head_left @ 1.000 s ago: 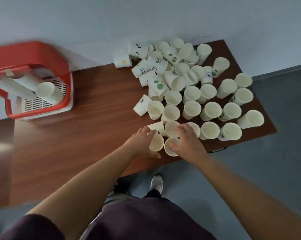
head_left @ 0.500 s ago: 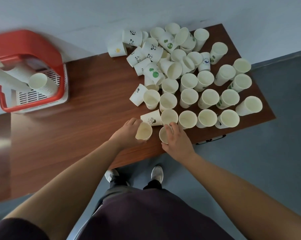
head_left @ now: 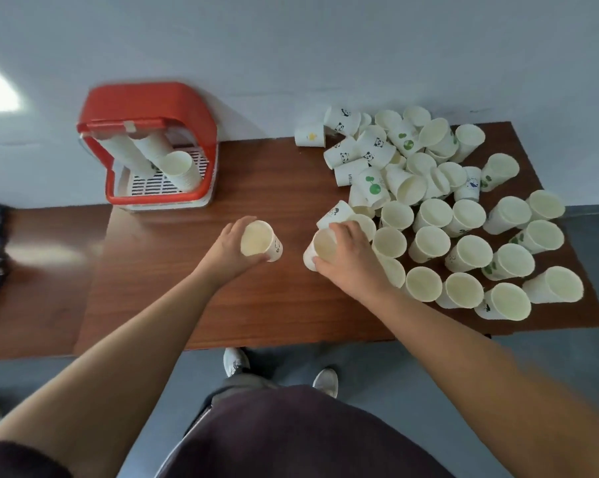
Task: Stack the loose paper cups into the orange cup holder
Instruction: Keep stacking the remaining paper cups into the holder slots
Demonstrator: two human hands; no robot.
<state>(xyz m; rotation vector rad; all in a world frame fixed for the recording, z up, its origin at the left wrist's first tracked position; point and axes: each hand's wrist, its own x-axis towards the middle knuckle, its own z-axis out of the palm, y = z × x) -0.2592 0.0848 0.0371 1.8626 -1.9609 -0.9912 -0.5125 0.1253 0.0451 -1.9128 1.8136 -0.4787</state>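
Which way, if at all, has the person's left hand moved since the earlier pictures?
Yes. The left hand, holding a white paper cup, has drawn left from the loose cups toward the orange plastic cup holder.

Both reach forward: the left hand (head_left: 231,252) grips a white paper cup (head_left: 259,240), the right hand (head_left: 349,260) a second white paper cup (head_left: 323,247).

Single head cam, wide-angle, looks steeply down on table (head_left: 256,305) from above, wall (head_left: 291,46) ahead.
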